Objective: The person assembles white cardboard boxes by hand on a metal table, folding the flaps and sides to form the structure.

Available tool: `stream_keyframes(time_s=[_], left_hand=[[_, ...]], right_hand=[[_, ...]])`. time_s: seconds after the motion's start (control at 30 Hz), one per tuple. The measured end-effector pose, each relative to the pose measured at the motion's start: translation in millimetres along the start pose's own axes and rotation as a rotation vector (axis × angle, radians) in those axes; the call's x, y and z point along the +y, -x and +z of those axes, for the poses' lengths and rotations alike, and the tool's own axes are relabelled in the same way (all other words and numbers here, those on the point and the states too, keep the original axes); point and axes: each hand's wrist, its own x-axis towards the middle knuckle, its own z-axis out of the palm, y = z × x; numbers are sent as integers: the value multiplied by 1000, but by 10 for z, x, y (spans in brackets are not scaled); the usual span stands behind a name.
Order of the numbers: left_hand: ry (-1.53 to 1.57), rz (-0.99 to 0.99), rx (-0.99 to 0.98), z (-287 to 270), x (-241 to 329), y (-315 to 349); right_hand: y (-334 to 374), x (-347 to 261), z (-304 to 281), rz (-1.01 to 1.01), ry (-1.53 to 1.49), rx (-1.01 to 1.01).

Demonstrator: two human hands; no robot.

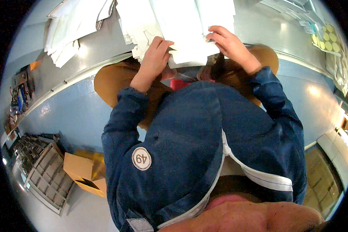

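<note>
Grey bench [106,40] across 12 o'clock, paper stack [139,19] at 11 o'clock. White sheet [191,56] at 12 o'clock, apparently overhanging near edge; left hand [154,58] and right hand [229,44] pinched nearly closed on opposite sides. Could tear if tugged unevenly; could knock stack askew.

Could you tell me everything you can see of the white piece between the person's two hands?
The white piece looks like thin paper or card, matte and faintly creamy in places, with straight edges and angular, stepped corners. Glare hides any finer marks. It lies near the table's front edge, in front of the person's body, with larger white sheets just beyond. The left hand is at its left side, the right hand at its upper right; their exact grip is unclear.
</note>
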Motion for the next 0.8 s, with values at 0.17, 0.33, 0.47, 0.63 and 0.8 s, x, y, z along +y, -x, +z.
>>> stream_keyframes(time_s=[0.17, 0.33, 0.47, 0.63, 0.8], left_hand=[[-108, 98, -34, -60, -43, -12], [-134, 138, -97, -121, -18, -76], [-233, 178, -102, -77, -108, -62], [-182, 206, -85, -61, -211, -104], [-50, 165, -99, -130, -249, -161]], right_hand=[[-100, 43, 70, -128, 185, -50], [-203, 203, 34, -241, 257, -77], [-229, 197, 12, -298, 301, -122], [-194, 245, 23, -223, 198, -138], [-244, 213, -10, -106, -16, -112]])
